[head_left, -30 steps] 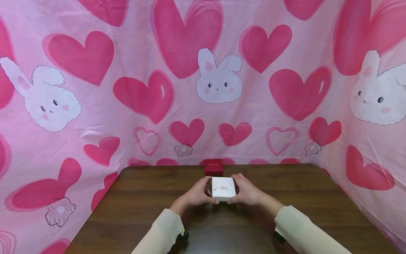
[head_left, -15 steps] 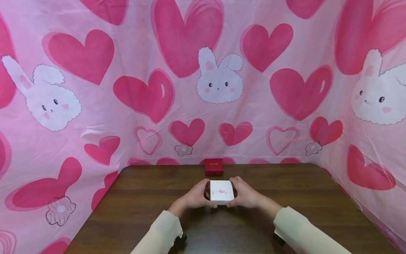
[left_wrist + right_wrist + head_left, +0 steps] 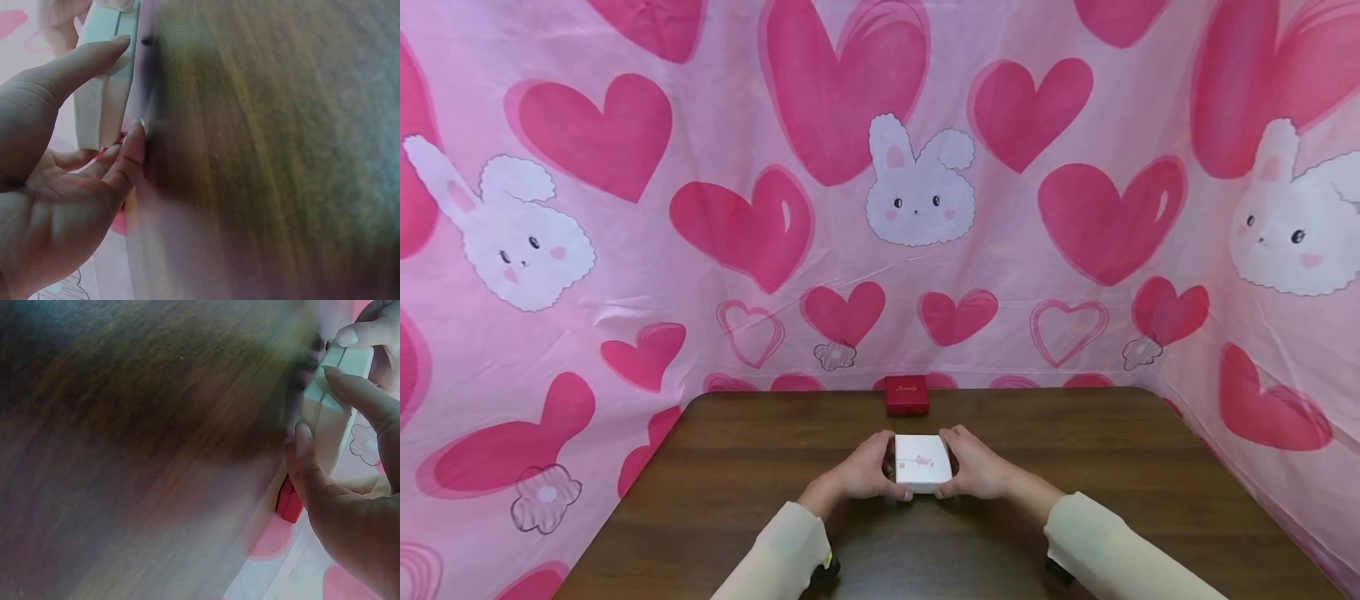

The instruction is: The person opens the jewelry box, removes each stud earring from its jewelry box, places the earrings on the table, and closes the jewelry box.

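Observation:
A small white box [image 3: 922,460] with a pink print on its lid is held between both hands over the middle of the table. The left hand [image 3: 870,469] grips its left side, thumb on the near face and fingers round the far side. From the right, the right hand [image 3: 978,467] holds it the same way. In the left wrist view, the thumb presses the side of the white box [image 3: 105,94], where a lid seam runs. The right wrist view shows thumb and fingers on the white box [image 3: 331,412] close to the tabletop; whether it touches the wood I cannot tell.
Behind the white box, a red box [image 3: 907,396] with gold lettering sits at the far edge of the brown wooden table [image 3: 760,450]. A pink cloth [image 3: 1000,250] with hearts and rabbits hangs around the table's back and sides.
Both hands have brought the white box a little toward the person and slightly left, lower in the head view. The red box has stayed in place.

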The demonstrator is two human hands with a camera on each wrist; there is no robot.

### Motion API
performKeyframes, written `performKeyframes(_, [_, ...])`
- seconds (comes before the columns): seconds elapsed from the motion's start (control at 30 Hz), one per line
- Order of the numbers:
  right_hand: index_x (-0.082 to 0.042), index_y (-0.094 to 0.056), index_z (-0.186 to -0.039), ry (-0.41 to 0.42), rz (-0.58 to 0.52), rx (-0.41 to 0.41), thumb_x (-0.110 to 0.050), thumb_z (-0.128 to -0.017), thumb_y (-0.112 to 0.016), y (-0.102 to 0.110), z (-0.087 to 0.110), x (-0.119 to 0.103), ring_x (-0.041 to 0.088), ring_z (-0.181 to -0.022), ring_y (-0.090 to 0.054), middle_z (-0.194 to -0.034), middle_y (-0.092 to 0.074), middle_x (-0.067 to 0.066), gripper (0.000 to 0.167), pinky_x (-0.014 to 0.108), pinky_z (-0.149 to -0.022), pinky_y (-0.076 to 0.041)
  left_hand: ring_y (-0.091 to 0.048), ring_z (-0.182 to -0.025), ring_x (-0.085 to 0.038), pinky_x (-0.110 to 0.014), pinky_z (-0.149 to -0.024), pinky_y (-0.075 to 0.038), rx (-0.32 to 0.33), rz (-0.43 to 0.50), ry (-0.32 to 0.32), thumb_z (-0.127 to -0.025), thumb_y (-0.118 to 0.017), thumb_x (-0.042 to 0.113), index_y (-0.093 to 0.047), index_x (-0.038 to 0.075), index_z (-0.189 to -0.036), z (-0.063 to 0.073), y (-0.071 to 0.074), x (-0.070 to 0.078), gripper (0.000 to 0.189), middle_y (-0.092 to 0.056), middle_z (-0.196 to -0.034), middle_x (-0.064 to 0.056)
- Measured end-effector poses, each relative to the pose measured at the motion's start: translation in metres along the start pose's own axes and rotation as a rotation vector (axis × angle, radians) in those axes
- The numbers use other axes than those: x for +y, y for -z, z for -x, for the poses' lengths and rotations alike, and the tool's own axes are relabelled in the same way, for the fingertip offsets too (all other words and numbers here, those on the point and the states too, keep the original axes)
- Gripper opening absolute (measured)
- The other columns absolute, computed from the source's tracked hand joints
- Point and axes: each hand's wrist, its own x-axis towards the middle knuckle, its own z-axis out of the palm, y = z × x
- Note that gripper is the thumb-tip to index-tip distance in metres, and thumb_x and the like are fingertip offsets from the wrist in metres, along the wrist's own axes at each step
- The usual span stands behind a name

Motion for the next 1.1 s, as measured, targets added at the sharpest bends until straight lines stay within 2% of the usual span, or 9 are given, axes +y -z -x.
performKeyframes(0.37, [0.015,-0.048,-0.135,0.032,0.034,0.0,-0.024,-0.068,-0.095,-0.003,0.002,0.0,0.031,-0.111,-0.055,-0.122,-0.055,0.021,0.091,0.051,-0.098,-0.047,-0.054,-0.096,-0.015,-0.029,-0.086,-0.05,0.008,-0.025,0.007,-0.072,-0.094,0.02,-0.048,0.006,-0.128,-0.001,-0.005,-0.004,0.073,-0.053,-0.107,-0.001])
performKeyframes(0.53, [0.017,-0.046,-0.137,0.012,0.017,-0.02,-0.022,-0.069,-0.095,-0.003,0.002,-0.001,0.032,-0.111,-0.055,-0.123,-0.054,0.022,0.092,0.052,-0.099,-0.046,-0.054,-0.095,-0.015,-0.029,-0.085,-0.05,0.007,-0.038,0.01,-0.071,-0.095,0.019,-0.049,0.006,-0.125,-0.001,-0.005,-0.005,0.071,-0.052,-0.106,-0.002])
performKeyframes(0.77, [0.013,-0.046,-0.138,-0.024,-0.001,-0.057,-0.023,-0.072,-0.094,-0.003,0.001,-0.001,0.031,-0.113,-0.055,-0.126,-0.051,0.022,0.09,0.053,-0.102,-0.045,-0.05,-0.099,-0.016,-0.032,-0.089,-0.048,-0.002,-0.073,0.028,-0.071,-0.094,0.019,-0.05,0.003,-0.125,0.001,-0.005,0.0,0.072,-0.051,-0.107,-0.002])
performKeyframes(0.93, [0.014,-0.043,-0.142,-0.003,0.019,-0.059,-0.022,-0.072,-0.093,-0.002,0.002,-0.004,0.035,-0.119,-0.053,-0.132,-0.048,0.025,0.093,0.055,-0.104,-0.044,-0.05,-0.101,-0.017,-0.034,-0.093,-0.047,0.0,-0.107,0.025,-0.071,-0.094,0.021,-0.05,0.003,-0.127,0.002,-0.005,0.001,0.073,-0.052,-0.108,-0.002])
performKeyframes(1.1, [0.01,-0.044,-0.144,0.001,0.037,-0.062,-0.023,-0.071,-0.092,0.0,0.0,-0.012,0.04,-0.124,-0.045,-0.137,-0.047,0.023,0.093,0.059,-0.104,-0.041,-0.05,-0.105,-0.018,-0.038,-0.098,-0.046,-0.008,-0.118,0.051,-0.072,-0.094,0.024,-0.049,0.004,-0.131,0.002,-0.006,0.0,0.076,-0.053,-0.112,-0.001])
